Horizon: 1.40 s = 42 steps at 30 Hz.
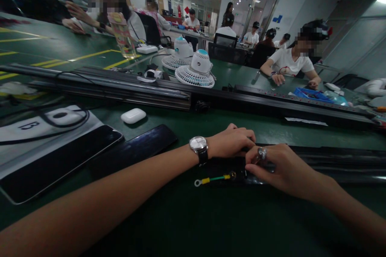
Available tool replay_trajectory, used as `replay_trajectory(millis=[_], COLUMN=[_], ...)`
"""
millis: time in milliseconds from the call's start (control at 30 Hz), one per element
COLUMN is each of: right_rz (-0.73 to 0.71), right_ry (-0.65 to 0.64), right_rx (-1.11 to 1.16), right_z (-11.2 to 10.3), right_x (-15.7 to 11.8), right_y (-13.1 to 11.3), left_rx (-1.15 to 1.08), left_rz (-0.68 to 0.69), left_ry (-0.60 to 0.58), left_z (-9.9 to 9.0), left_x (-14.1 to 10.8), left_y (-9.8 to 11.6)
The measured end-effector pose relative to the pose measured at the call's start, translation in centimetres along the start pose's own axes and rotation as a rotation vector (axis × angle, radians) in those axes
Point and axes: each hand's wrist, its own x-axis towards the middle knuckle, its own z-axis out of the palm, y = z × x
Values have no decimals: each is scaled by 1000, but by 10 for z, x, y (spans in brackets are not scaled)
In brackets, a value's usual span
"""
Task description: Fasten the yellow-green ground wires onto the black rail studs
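Observation:
A long black bar point(331, 160) lies across the green table at the right. My left hand point(233, 141), with a watch point(199, 144) on its wrist, rests at the bar's left end, its fingers bent and partly hidden. Beside it, my right hand point(271, 164), wearing a ring, has thumb and forefinger together at the bar's end; whatever lies between them is too small to make out. A short green wire point(215, 178) with yellow sleeves and a ring terminal extends left from the dark end piece, just below my left hand.
A phone point(60, 160), a dark flat object point(135, 148) and a white case point(133, 116) lie at the left. Long dark rails point(271, 102) cross the table beyond my hands. Behind them stand white fans point(196, 70) and a bottle point(123, 36). People sit across the table.

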Motion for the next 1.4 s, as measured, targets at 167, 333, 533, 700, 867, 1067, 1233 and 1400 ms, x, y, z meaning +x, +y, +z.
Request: replay_trajectory(millis=[167,333,533,700,867,1067,1233,1400], right_rz=[-18,-79,-103,-103,-135,-299,-272,-167], right_ry=[40,164,192,183,146,-103,13,144], right_rx=[27,45,37,45,55,-4,26,80], right_z=[-3,1,8,13,12,-6,-7,3], right_x=[-3,-5,-4,-3,-2,-7,-8,-6], right_y=[-4,-8,-10,-9,-9,-8,-3,-5], left_rx=[-43,-64,-68,-47,-25,-19,-23,-39], left_rz=[4,6,7,4,6,23,51,65], left_ry=[12,18,5,-3,-1,10,19,41], left_z=[1,4,7,7,7,6,6,4], left_x=[0,0,-1,-1,-1,-1,0,0], left_y=[-1,-2,-5,-5,-4,-2,-4,-3])
